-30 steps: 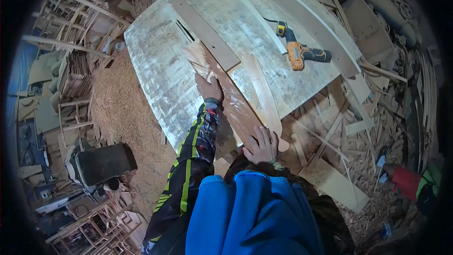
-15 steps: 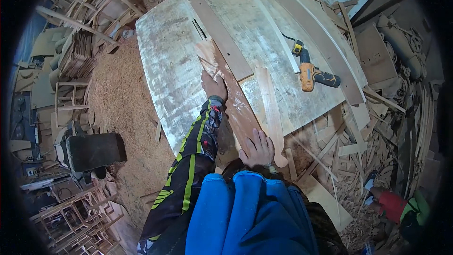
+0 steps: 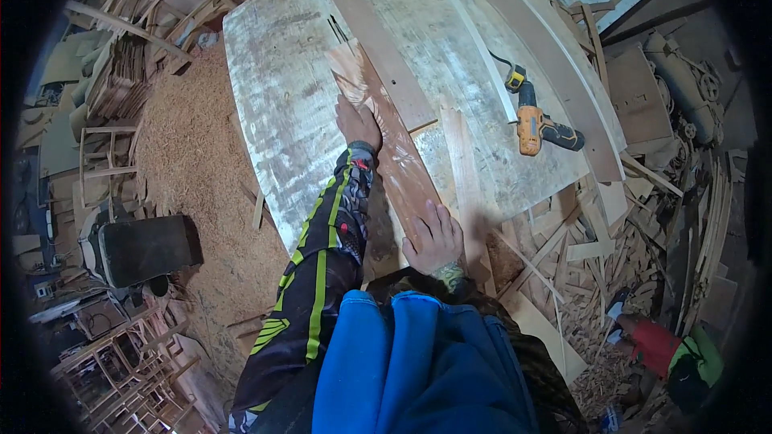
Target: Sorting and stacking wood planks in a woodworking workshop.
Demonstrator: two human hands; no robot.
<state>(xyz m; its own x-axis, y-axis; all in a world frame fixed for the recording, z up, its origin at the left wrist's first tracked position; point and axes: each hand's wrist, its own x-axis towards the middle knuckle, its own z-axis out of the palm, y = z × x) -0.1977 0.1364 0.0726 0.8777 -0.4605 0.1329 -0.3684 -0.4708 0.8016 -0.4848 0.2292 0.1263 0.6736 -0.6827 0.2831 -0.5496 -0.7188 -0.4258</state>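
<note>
A long brown wooden board (image 3: 396,162) with a pale, jagged far end and glossy light patches lies slantwise on the worktable (image 3: 277,72). My left hand (image 3: 359,123) is at its left edge, thumb side against the wood, and seems closed on that edge; the fingertips are partly hidden. Across the near end of the board rests my right hand (image 3: 435,239), palm down with fingers spread. To the right lies a pale, shaped plank (image 3: 460,153), partly in shadow. A flat brown plank (image 3: 378,52) lies just beyond the board, beside two slim dark sticks (image 3: 338,28).
An orange cordless drill (image 3: 532,130) and a yellow-black tape measure (image 3: 515,76) lie at the table's right, near a white strip (image 3: 486,52) and a long curved board (image 3: 555,64). Sawdust (image 3: 189,128) covers the left floor; wood scraps (image 3: 587,289) litter the right. A person (image 3: 675,354) is at lower right.
My left hand has shifted slightly outward along the board's left edge, its fingers straighter. The right hand stays on the near end. The whole view has tilted a little.
</note>
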